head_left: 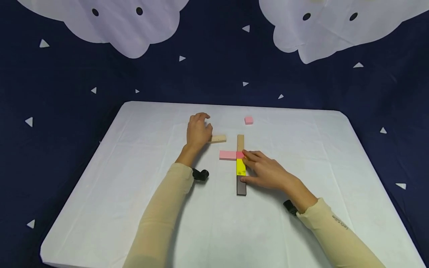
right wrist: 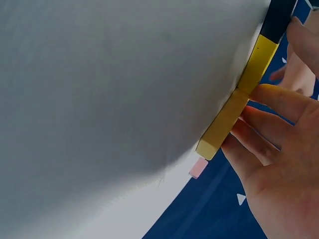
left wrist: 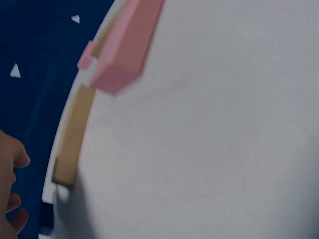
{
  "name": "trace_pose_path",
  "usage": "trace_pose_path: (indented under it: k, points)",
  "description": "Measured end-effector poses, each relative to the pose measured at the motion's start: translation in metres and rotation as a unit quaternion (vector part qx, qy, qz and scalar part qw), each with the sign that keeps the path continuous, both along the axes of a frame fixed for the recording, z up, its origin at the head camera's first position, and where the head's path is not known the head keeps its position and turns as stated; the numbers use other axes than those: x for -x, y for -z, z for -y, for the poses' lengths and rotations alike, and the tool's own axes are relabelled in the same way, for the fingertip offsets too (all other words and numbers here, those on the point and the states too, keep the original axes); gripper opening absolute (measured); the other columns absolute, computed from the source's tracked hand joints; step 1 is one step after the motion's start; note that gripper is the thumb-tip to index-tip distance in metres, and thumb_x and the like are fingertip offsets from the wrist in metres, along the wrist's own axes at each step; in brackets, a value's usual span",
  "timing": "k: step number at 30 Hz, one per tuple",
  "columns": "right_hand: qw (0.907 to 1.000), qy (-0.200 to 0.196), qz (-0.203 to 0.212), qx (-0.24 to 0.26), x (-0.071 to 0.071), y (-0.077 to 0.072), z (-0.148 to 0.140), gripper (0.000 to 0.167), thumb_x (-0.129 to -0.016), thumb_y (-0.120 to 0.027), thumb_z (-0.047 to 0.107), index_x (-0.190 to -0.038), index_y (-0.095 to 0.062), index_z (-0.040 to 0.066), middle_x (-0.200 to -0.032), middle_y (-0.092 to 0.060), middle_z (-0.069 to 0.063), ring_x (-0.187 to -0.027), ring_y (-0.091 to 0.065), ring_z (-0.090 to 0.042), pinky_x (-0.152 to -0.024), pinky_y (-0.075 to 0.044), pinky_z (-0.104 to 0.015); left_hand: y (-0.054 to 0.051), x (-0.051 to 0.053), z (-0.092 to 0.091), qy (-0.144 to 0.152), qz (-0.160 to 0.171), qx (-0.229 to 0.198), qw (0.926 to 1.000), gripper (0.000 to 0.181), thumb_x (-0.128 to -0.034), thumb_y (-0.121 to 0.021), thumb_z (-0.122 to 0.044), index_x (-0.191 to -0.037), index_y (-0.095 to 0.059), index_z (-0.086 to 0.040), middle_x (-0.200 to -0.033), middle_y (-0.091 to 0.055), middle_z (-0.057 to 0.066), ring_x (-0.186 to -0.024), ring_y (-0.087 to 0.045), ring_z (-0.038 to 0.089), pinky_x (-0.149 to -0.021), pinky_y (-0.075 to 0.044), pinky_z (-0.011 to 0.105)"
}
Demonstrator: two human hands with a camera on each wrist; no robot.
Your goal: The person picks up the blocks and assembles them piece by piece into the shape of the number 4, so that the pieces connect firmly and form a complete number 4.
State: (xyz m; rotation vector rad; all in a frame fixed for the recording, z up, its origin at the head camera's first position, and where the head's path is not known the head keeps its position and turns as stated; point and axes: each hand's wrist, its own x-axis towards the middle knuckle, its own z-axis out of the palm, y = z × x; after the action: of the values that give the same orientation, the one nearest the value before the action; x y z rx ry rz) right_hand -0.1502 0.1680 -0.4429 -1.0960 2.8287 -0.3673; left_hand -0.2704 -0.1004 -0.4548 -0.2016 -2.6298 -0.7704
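Note:
In the head view a column of blocks has a wooden one (head_left: 240, 142) at the far end, then a small bright pink one (head_left: 240, 155), a yellow one (head_left: 241, 167) and a dark one (head_left: 241, 188). A light pink block (head_left: 228, 155) meets the column's left side. My right hand (head_left: 268, 172) touches the column's right side with extended fingers; the right wrist view shows this hand (right wrist: 284, 149) along the wooden block (right wrist: 222, 124). My left hand (head_left: 199, 130), fingers loosely bent, is beside another wooden block (head_left: 218, 139); a gap separates hand (left wrist: 11, 184) and block (left wrist: 74, 137) in the left wrist view.
A small pink cube (head_left: 248, 120) lies beyond the column, toward the far edge of the white table (head_left: 134, 123). Behind the table hangs a dark blue cloth (head_left: 214, 74) with white clouds and triangles.

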Motion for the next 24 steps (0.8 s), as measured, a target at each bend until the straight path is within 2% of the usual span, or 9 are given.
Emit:
trace_pose_path:
  k: [2,6,9,13,24]
  points:
    - [1.0,0.002,0.0,-0.001,0.0,-0.001,0.0,0.077,-0.085,-0.064,0.058,-0.139,-0.051,0.004,-0.153,-0.031,-0.01,-0.135,-0.031,-0.025,-0.093,-0.045,-0.05,0.003,0.001,0.006,-0.011,0.01,0.008,0.9999,0.031,-0.0858,-0.064,-0.012,-0.117,-0.066,-0.007,-0.131,-0.056,0.01,-0.122,-0.047,0.028,-0.097,-0.039,0.04]
    - [1.0,0.005,0.001,-0.002,-0.001,-0.001,0.0,0.077,-0.085,-0.064,0.059,-0.138,-0.052,0.005,-0.153,-0.031,-0.009,-0.135,-0.031,-0.025,-0.091,-0.046,-0.051,0.01,0.0,0.016,-0.027,0.058,0.008,0.9979,0.04,-0.0872,-0.06,-0.012,-0.127,-0.061,-0.005,-0.141,-0.046,0.015,-0.131,-0.039,0.031,-0.102,-0.037,0.043]
    - [1.0,0.005,0.003,0.0,-0.001,0.0,0.0,0.077,-0.085,-0.063,0.059,-0.138,-0.052,0.005,-0.153,-0.031,-0.009,-0.136,-0.03,-0.025,-0.09,-0.047,-0.051,0.015,0.001,0.023,-0.033,0.076,-0.013,0.9965,0.041,-0.0862,-0.059,-0.006,-0.127,-0.061,-0.004,-0.136,-0.052,0.015,-0.129,-0.043,0.031,-0.103,-0.037,0.04]
    - [1.0,0.005,0.005,0.002,-0.001,0.002,0.0,0.077,-0.085,-0.063,0.059,-0.139,-0.051,0.005,-0.154,-0.03,-0.009,-0.136,-0.03,-0.025,-0.089,-0.047,-0.051,0.02,0.002,0.031,-0.026,0.068,-0.039,0.9966,0.038,-0.0846,-0.059,0.0,-0.122,-0.065,-0.004,-0.123,-0.063,0.013,-0.121,-0.052,0.029,-0.101,-0.039,0.036]
    - [0.9999,0.006,0.006,0.007,0.0,0.004,0.003,0.077,-0.085,-0.063,0.059,-0.139,-0.051,0.005,-0.154,-0.03,-0.009,-0.135,-0.03,-0.025,-0.091,-0.046,-0.051,0.02,-0.001,0.042,0.004,0.067,-0.046,0.9967,0.035,-0.0861,-0.06,-0.005,-0.121,-0.065,-0.006,-0.122,-0.061,0.014,-0.117,-0.051,0.03,-0.1,-0.04,0.038]
